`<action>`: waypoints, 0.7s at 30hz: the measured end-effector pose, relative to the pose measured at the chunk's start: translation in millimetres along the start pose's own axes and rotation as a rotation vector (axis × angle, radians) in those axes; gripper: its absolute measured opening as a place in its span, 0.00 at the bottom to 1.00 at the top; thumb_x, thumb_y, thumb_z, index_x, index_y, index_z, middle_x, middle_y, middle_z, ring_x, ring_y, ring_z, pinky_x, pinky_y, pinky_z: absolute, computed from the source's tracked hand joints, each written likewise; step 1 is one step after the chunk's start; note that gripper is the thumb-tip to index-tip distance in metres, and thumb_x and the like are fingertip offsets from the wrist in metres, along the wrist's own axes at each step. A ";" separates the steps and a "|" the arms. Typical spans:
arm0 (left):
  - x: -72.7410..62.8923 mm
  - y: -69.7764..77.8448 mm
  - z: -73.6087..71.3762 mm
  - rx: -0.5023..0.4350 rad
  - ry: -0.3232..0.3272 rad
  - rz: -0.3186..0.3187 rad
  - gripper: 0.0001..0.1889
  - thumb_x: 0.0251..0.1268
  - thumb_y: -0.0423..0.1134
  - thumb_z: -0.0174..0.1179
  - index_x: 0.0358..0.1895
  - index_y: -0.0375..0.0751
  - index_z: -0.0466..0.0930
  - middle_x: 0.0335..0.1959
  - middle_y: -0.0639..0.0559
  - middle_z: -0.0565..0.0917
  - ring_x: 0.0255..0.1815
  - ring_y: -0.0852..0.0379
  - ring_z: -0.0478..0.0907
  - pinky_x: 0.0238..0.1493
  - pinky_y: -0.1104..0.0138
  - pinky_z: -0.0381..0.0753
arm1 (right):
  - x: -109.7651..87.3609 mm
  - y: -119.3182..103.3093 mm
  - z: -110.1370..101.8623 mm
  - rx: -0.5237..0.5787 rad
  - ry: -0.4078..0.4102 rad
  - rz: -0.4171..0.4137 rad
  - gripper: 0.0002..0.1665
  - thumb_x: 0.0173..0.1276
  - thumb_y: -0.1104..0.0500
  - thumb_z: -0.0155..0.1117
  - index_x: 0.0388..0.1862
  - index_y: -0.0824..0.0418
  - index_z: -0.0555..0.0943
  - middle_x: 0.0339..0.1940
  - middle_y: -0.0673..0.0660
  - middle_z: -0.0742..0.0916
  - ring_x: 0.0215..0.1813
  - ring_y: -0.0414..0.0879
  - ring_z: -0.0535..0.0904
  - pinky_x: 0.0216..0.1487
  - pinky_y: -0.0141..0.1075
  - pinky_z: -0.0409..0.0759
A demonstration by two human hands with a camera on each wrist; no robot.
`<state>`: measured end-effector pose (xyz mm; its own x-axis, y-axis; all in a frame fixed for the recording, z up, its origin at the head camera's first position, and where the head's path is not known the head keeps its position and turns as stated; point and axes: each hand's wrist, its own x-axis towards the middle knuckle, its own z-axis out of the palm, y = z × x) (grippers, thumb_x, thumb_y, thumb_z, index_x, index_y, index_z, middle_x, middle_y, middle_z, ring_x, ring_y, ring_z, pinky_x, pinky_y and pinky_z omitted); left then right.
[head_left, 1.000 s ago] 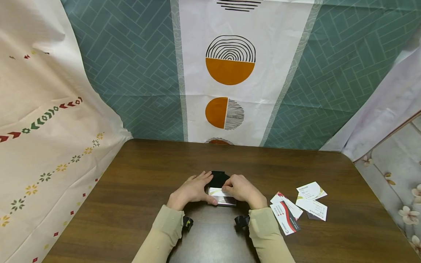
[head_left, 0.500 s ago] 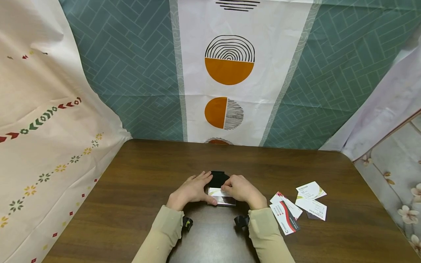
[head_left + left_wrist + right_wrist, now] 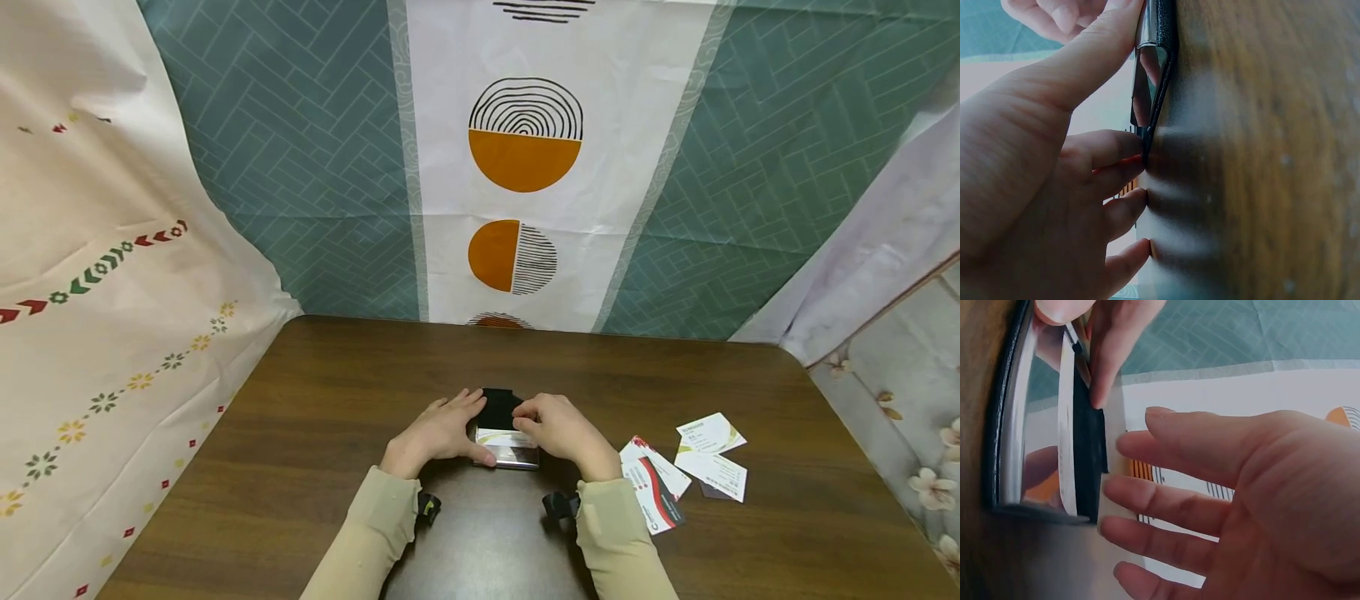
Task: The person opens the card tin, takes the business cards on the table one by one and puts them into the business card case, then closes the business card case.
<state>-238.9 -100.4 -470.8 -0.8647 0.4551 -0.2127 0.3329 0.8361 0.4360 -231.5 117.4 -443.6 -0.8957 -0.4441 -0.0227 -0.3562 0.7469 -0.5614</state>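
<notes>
An open card case (image 3: 516, 457) lies on the brown table (image 3: 330, 392), its black lid (image 3: 497, 407) folded away from me. It shows as a steel rim with black leather in the left wrist view (image 3: 1161, 37) and as a shiny tray in the right wrist view (image 3: 1019, 425). My left hand (image 3: 438, 433) holds the case's left side, thumb on the steel rim and forefinger against the lid, the other fingers flat on the table. My right hand (image 3: 558, 429) reaches over the case from the right. Its fairly straight fingertips touch a white card (image 3: 1112, 503) lying in the case (image 3: 498, 437).
Several loose business cards (image 3: 678, 467) lie scattered on the table to the right of my right hand. Patterned cloth hangs behind the table (image 3: 525, 167) and along its left side (image 3: 112, 333). A pale floral sheet (image 3: 892, 400) borders the right edge.
My right hand has crept slightly forward and left over the case, with its wrist swung a little to the right. The left hand and the case have stayed put.
</notes>
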 end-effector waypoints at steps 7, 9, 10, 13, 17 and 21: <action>-0.9 1.7 -0.6 0.003 -0.003 0.004 0.55 0.47 0.65 0.70 0.76 0.41 0.58 0.78 0.50 0.54 0.78 0.49 0.45 0.74 0.50 0.46 | -26.0 9.7 -10.1 -0.032 0.021 0.051 0.16 0.66 0.60 0.67 0.51 0.63 0.83 0.32 0.49 0.82 0.35 0.43 0.76 0.40 0.41 0.77; -1.1 1.8 0.4 -0.003 -0.001 0.008 0.55 0.47 0.65 0.71 0.76 0.40 0.59 0.78 0.50 0.55 0.78 0.49 0.45 0.74 0.51 0.47 | -37.1 14.6 -13.5 -0.044 0.035 0.098 0.13 0.65 0.59 0.69 0.47 0.61 0.82 0.33 0.49 0.82 0.35 0.44 0.76 0.39 0.42 0.77; -1.1 1.6 0.7 -0.002 -0.002 0.007 0.55 0.47 0.65 0.71 0.76 0.41 0.58 0.78 0.50 0.54 0.78 0.49 0.45 0.74 0.51 0.46 | -42.6 16.7 -15.4 -0.049 0.038 0.130 0.11 0.64 0.59 0.69 0.44 0.60 0.81 0.32 0.49 0.81 0.34 0.44 0.76 0.37 0.42 0.77; -2.2 0.5 0.6 -0.002 0.005 0.003 0.55 0.47 0.65 0.71 0.76 0.41 0.59 0.78 0.50 0.55 0.78 0.49 0.45 0.74 0.50 0.47 | -57.7 22.1 -21.7 -0.057 0.037 0.239 0.12 0.64 0.56 0.71 0.39 0.57 0.76 0.28 0.50 0.78 0.29 0.45 0.73 0.29 0.41 0.71; -3.1 0.1 -1.3 -0.007 0.013 0.003 0.55 0.46 0.64 0.71 0.75 0.40 0.59 0.77 0.49 0.55 0.78 0.48 0.46 0.74 0.49 0.47 | -77.0 31.0 -28.6 -0.095 0.059 0.349 0.15 0.62 0.53 0.72 0.35 0.55 0.73 0.23 0.51 0.75 0.26 0.46 0.71 0.25 0.41 0.66; -1.4 0.6 -0.8 -0.005 0.006 0.017 0.55 0.46 0.65 0.71 0.76 0.40 0.59 0.78 0.49 0.55 0.78 0.48 0.46 0.74 0.49 0.46 | -97.5 43.5 -31.2 -0.110 0.063 0.454 0.17 0.61 0.51 0.72 0.33 0.56 0.72 0.23 0.51 0.76 0.25 0.46 0.71 0.23 0.40 0.66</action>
<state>-237.8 -100.7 -469.5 -0.8610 0.4675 -0.2003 0.3455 0.8266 0.4442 -168.0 208.6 -439.9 -0.9806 -0.0323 -0.1932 0.0519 0.9084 -0.4150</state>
